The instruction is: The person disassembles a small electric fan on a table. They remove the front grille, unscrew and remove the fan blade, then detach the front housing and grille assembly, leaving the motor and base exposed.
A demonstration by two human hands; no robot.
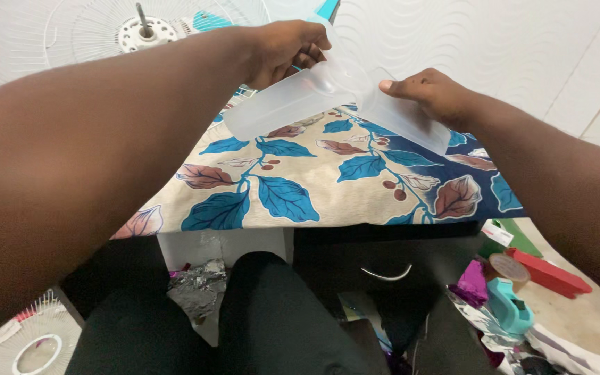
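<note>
Both hands grip the translucent white plastic fan blade: left hand closed at eleven o'clock, right hand pinching at three; the motor shaft lies at ten o'clock.

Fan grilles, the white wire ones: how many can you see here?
2. One wire grille, with the motor hub, lies at the top left behind the left hand. Another grille lies on the floor at the bottom left, partly cut off. More may be hidden.

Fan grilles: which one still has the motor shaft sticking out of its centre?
The upper-left grille behind the left hand; the floor grille at lower left shows only an empty ring.
</note>
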